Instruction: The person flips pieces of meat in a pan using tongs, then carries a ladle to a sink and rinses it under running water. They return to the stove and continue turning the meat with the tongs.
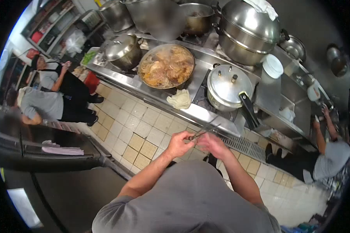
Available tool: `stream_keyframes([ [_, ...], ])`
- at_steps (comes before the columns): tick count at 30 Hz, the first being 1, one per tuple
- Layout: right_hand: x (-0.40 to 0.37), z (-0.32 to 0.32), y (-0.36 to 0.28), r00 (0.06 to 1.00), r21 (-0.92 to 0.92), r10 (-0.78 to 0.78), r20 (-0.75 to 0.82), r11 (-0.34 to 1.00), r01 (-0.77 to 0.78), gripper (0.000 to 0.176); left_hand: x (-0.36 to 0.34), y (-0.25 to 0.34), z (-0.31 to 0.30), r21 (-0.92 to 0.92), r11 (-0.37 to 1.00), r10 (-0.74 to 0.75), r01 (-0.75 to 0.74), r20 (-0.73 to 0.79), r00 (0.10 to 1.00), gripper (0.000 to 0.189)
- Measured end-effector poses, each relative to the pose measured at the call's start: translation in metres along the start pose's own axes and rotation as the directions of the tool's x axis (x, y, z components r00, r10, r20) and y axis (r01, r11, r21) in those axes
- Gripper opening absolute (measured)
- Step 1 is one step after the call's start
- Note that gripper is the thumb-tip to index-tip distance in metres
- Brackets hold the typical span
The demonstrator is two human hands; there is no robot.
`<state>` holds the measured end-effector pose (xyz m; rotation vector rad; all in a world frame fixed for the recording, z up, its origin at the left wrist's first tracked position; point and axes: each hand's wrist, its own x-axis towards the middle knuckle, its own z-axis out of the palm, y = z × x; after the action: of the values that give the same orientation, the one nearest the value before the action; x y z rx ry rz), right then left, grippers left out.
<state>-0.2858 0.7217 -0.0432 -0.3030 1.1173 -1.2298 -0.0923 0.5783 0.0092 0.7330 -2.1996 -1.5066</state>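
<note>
My left hand (180, 144) is closed around the near end of a slim two-pronged metal tool (209, 127), its prongs slightly apart and pointing up and right toward the stove edge. Close beside the tool is my right hand (213, 145), its fingers smeared by motion. Ahead of my hands, a folded cream cloth (179, 99) lies on the counter's front edge. Behind it stands a wide pan (167, 66) of browned meat pieces in steaming broth. To the right of the cloth sits a lidded pressure cooker (229, 84) with a long black handle.
A lidded pot (123, 50) and a large domed steamer (249, 33) stand on the stove. White bowls (273, 66) are stacked near the sink (293, 99). Two people (52, 89) stand at the left, and another person (326, 155) works at the right. Tiled floor (144, 116) runs below.
</note>
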Motion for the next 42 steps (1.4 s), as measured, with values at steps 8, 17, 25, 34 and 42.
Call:
stream_keyframes([
  [8, 0.019, 0.059, 0.034, 0.816, -0.162, -0.241, -0.525, 0.970, 0.181, 0.024, -0.016, -0.043, -0.135, 0.141, 0.942, 0.237, -0.306, 0.366, 0.900, 0.034],
  [17, -0.129, -0.001, 0.134, 0.447, -0.209, 0.145, -0.883, 0.730, -0.650, 0.036, 0.068, -0.164, -0.283, -0.115, 0.981, -0.174, 0.159, -0.136, 0.975, 0.029],
  [25, 0.052, 0.050, 0.012, 0.775, -0.788, -0.335, -0.536, 0.527, -0.318, 0.031, 0.173, -0.127, -0.372, 0.087, 0.989, -0.075, 0.121, -0.410, 0.909, 0.038],
  [34, 0.155, 0.186, -0.118, 0.545, -0.859, -0.664, -0.511, 0.389, -0.332, 0.044, 0.260, -0.178, -0.406, 0.659, 0.732, 0.386, -0.171, -0.194, 0.902, 0.032],
  [42, 0.248, 0.224, -0.153, 0.358, -0.792, -0.750, -0.556, 0.347, -0.503, 0.029, 0.283, -0.213, -0.429, 0.531, 0.756, 0.447, -0.384, 0.010, 0.894, 0.013],
])
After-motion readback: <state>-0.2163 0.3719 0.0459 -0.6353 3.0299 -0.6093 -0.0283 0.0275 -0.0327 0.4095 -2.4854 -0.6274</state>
